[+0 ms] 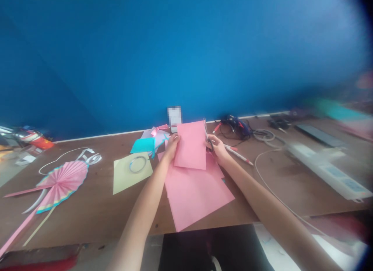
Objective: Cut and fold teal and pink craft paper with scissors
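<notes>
My left hand (171, 146) is closed on the left edge of a sheet of pink paper (190, 145), which is held up above the table. In my right hand (218, 147) is a pair of scissors (209, 143) with dark handles. Its blades point up along the right edge of that sheet; whether they are cutting into it I cannot tell. More pink sheets (198, 199) lie below on the table. Left of my left hand rest a pale yellow sheet (122, 176) with a roll of tape (137, 164) on it, and a turquoise paper piece (142, 145).
A pink folded paper fan (62, 179) with paper strips lies at the left on the brown table (101, 220). At the right are a white power strip (329, 170), a phone-like slab (316, 135), cables and a pencil (240, 156). A blue wall (186, 49) stands behind.
</notes>
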Demonstrator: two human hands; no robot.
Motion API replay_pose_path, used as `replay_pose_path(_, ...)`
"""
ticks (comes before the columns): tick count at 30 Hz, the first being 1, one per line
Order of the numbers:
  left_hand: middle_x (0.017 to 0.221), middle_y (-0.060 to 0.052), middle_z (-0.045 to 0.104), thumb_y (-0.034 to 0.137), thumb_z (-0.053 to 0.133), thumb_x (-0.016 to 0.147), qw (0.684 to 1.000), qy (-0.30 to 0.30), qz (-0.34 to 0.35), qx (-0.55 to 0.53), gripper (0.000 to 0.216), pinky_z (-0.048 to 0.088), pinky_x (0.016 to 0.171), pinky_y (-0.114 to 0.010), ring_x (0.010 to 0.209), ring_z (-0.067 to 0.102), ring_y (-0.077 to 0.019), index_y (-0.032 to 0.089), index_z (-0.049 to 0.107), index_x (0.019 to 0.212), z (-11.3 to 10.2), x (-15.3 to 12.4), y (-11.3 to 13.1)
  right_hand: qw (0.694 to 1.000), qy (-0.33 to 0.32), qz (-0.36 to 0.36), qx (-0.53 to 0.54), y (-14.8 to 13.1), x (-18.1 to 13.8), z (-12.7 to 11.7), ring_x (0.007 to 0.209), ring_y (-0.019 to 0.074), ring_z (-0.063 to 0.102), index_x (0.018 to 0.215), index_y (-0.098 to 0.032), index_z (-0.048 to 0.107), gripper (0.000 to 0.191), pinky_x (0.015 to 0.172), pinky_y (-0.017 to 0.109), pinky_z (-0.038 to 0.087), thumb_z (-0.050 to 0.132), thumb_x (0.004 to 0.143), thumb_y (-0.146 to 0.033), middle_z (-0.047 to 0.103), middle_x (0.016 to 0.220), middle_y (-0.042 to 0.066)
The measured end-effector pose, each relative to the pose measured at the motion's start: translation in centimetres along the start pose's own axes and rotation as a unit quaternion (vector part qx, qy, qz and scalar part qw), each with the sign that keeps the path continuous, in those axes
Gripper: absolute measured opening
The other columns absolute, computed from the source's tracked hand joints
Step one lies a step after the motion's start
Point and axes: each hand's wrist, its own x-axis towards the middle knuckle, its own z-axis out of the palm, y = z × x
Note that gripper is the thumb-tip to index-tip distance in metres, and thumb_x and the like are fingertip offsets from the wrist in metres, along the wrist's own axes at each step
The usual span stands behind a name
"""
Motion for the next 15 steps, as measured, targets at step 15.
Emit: replay_pose_path(15, 0.104, -0.007, 0.066, 0.040, 0.057, 0.081, 1.000, -0.007, 0.003, 0.004, 0.030, 0.047, 0.085, -0.035, 0.091, 0.062, -0.0211, 0.020, 0.063, 0.102, 0.22, -0.14, 0.43, 0.999, -0.018, -0.016, 0.026, 0.04, -0.27, 0.35, 0.055, 0.0082, 0.050, 0.096, -0.022, 0.061, 0.036, 0.047, 0.020, 0.033, 0.076, 0.065, -0.032, 0.055, 0.067, -0.005)
